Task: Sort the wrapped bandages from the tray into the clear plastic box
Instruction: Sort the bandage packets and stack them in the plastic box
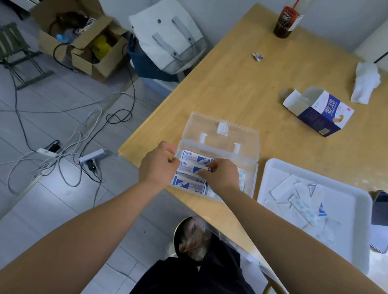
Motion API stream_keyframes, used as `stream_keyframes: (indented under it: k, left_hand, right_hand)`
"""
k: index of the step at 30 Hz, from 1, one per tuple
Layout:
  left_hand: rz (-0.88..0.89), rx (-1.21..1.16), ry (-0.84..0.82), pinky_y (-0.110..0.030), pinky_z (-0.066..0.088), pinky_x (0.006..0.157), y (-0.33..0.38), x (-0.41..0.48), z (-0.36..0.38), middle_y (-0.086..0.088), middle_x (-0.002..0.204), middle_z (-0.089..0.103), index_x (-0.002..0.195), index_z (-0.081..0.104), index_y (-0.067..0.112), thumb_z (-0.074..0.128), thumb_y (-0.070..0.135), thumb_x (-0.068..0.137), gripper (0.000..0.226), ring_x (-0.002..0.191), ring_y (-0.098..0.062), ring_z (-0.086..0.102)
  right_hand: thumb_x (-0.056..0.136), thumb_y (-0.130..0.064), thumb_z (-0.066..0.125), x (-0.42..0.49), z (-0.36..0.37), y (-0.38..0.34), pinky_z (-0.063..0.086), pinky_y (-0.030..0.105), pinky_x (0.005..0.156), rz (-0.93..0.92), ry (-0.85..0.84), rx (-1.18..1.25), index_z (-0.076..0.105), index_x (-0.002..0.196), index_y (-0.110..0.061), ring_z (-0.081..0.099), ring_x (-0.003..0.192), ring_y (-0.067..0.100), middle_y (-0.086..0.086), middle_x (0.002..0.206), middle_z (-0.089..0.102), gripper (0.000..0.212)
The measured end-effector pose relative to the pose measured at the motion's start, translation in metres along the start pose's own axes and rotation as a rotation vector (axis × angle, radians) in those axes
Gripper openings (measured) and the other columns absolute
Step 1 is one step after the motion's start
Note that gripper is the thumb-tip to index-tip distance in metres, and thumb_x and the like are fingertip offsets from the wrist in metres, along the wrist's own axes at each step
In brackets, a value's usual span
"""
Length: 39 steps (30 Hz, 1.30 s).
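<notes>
Head view | left hand (158, 166), right hand (221, 176) pinch wrapped bandage (191, 168) between them | likely light, floppy, slick; hold its ends.

A lived-in room of a home or small office, wooden table (247, 84), grey tiled floor (1, 130) strewn with cables (65, 158), open cardboard boxes (78, 36), folding stool (1, 45), canvas bag (167, 34)

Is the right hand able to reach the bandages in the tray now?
Likely yes, once freed: right hand pinches a wrapped bandage in the clear box; the tray alongside lies uncovered.
</notes>
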<state>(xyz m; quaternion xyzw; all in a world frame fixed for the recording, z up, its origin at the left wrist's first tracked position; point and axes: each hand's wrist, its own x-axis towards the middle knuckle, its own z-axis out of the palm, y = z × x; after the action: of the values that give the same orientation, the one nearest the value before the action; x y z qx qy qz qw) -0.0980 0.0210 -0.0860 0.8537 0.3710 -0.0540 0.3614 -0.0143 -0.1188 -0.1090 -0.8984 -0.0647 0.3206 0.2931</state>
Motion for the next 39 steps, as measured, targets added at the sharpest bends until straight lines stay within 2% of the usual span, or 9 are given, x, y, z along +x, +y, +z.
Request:
stream_keyframes:
  k: [4,11,14,18,23,29,32,35,39]
  left_hand:
    - [0.006,0.007,-0.004,-0.033,0.045,0.057,0.001,0.0,-0.001,0.004,0.061,0.051,0.111,0.054,0.017,0.056,0.019,0.092,0.02,0.055,-0.013,0.049]
    - [0.014,-0.003,-0.005,-0.03,0.042,0.055,0.001,-0.003,-0.003,0.006,0.064,0.05,0.113,0.053,0.015,0.056,0.02,0.092,0.022,0.056,-0.011,0.048]
    - [0.012,-0.012,0.034,-0.036,0.047,0.062,0.006,-0.008,-0.005,0.005,0.063,0.049,0.116,0.05,0.015,0.053,0.021,0.094,0.023,0.059,-0.016,0.05]
    - [0.099,-0.042,0.139,-0.037,0.046,0.061,0.029,-0.018,0.002,0.005,0.064,0.053,0.109,0.052,0.017,0.049,0.02,0.095,0.014,0.061,-0.018,0.053]
    - [0.296,-0.136,-0.054,-0.03,0.04,0.056,0.093,-0.029,0.046,0.009,0.066,0.054,0.092,0.058,0.021,0.05,0.021,0.093,0.008,0.058,-0.011,0.049]
    - [0.432,0.007,-0.405,-0.026,0.042,0.056,0.162,-0.047,0.132,0.008,0.072,0.058,0.093,0.058,0.025,0.052,0.02,0.09,0.008,0.065,-0.016,0.054]
    - [0.379,0.119,-0.442,-0.037,0.053,0.07,0.17,-0.045,0.172,0.005,0.089,0.063,0.097,0.053,0.029,0.052,0.024,0.088,0.011,0.077,-0.019,0.061]
    - [0.378,0.269,-0.392,-0.038,0.048,0.085,0.172,-0.037,0.192,-0.005,0.113,0.058,0.113,0.054,0.019,0.056,0.021,0.089,0.025,0.098,-0.025,0.059]
    - [0.379,0.39,-0.346,-0.034,0.04,0.09,0.175,-0.033,0.214,-0.009,0.125,0.047,0.127,0.047,0.013,0.06,0.028,0.09,0.042,0.117,-0.026,0.047]
  right_hand:
    - [0.086,-0.028,0.068,0.001,0.003,0.002,0.045,0.027,0.069,-0.069,0.006,-0.13,0.067,0.115,-0.017,0.057,0.084,0.019,0.005,0.111,0.06,0.031]
    - [0.088,-0.026,0.067,-0.001,0.008,0.002,0.05,0.03,0.074,-0.112,-0.033,-0.204,0.065,0.117,-0.021,0.061,0.095,0.02,0.001,0.118,0.058,0.03]
    - [0.086,-0.025,0.067,-0.003,0.002,0.003,0.047,0.026,0.066,-0.142,-0.024,-0.151,0.065,0.114,-0.02,0.059,0.084,0.018,0.001,0.104,0.059,0.028]
    - [0.09,-0.019,0.062,-0.014,-0.029,0.011,0.038,0.016,0.056,-0.269,-0.024,0.159,0.069,0.098,-0.016,0.046,0.058,0.005,-0.001,0.074,0.058,0.011]
    - [0.092,-0.022,0.059,-0.029,-0.092,0.053,0.039,0.015,0.058,-0.233,0.114,0.383,0.071,0.086,-0.012,0.051,0.063,0.01,0.008,0.072,0.063,0.017]
    - [0.09,-0.02,0.058,-0.031,-0.145,0.16,0.04,0.025,0.062,0.089,0.153,0.046,0.067,0.097,-0.016,0.055,0.071,0.016,-0.003,0.077,0.06,0.012]
    - [0.088,-0.02,0.059,-0.033,-0.16,0.198,0.041,0.024,0.063,0.177,0.141,-0.054,0.065,0.105,-0.018,0.054,0.07,0.015,-0.004,0.089,0.061,0.017]
    - [0.088,-0.025,0.063,-0.029,-0.165,0.209,0.046,0.028,0.067,0.166,0.115,-0.121,0.06,0.113,-0.018,0.056,0.081,0.019,0.0,0.101,0.056,0.026]
    - [0.086,-0.04,0.065,-0.019,-0.163,0.219,0.044,0.031,0.069,0.131,0.088,-0.259,0.055,0.113,-0.017,0.059,0.091,0.024,0.002,0.111,0.048,0.037]
